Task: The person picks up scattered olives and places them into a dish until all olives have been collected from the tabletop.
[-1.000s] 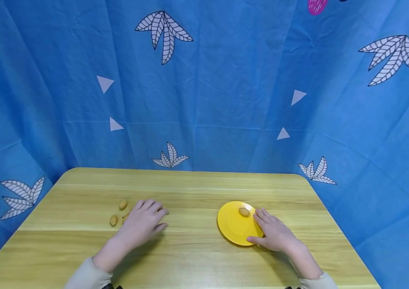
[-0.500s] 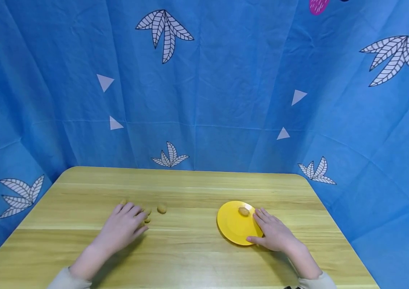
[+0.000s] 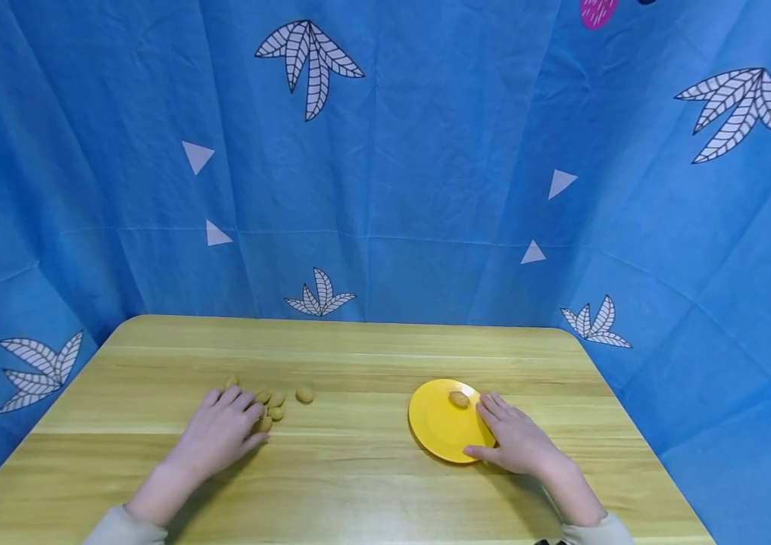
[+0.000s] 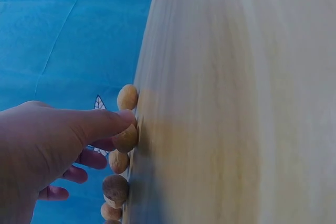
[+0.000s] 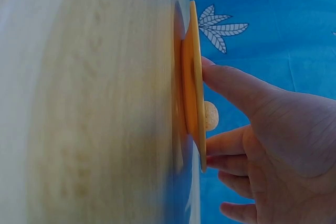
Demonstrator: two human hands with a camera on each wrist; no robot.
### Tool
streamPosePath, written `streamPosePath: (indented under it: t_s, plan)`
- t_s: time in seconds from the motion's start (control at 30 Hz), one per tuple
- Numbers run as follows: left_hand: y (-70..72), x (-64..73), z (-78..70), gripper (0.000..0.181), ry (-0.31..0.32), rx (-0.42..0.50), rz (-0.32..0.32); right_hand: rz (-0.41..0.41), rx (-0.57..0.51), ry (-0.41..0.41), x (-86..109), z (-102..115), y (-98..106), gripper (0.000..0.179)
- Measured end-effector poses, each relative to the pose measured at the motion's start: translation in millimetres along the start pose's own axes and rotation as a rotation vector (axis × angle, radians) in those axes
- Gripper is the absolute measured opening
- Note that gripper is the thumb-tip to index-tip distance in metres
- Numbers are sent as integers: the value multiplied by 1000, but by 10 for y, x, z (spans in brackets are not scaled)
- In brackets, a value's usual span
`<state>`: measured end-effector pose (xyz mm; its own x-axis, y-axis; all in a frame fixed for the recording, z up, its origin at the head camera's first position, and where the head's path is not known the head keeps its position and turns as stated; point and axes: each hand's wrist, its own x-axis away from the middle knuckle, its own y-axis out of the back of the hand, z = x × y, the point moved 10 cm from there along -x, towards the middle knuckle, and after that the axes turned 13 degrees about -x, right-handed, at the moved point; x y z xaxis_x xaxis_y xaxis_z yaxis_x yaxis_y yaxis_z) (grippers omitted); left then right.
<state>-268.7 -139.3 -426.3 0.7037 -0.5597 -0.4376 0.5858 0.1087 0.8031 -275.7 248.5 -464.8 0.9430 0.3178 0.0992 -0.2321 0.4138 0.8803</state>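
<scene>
My left hand (image 3: 211,437) hovers low at the left of the table, fingers spread and relaxed, beside several small brown potato-like lumps (image 3: 276,400). In the left wrist view its thumb (image 4: 105,123) overlaps one lump (image 4: 126,139), while the other fingers stay apart behind. One lump (image 3: 304,393) sits alone to the right of the group. My right hand (image 3: 518,439) rests on the right edge of a yellow plate (image 3: 441,428), its thumb and straight fingers touching the rim. A single lump (image 3: 459,399) lies on the plate near those fingertips.
The pale wooden table (image 3: 365,484) has rounded far corners. A blue cloth (image 3: 399,182) printed with white leaves and triangles hangs behind it and along both sides.
My left hand has moved left and slightly down, uncovering several lumps and the lone one to their right. My right hand and the plate have stayed where they were.
</scene>
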Motion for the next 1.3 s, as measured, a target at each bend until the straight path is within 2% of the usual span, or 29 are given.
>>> streamPosePath:
  t_s: [0.47,0.83,1.3]
  plan:
    - [-97,3,29,35,21,-3,87,-2,5,5,-11,2,-10,88]
    - [-155,-11,8,34,38,29,143,2,0,3,-5,8,-17,87]
    - [-59,-94,-92,34,8,65,85,-4,3,-2,7,-4,-10,87]
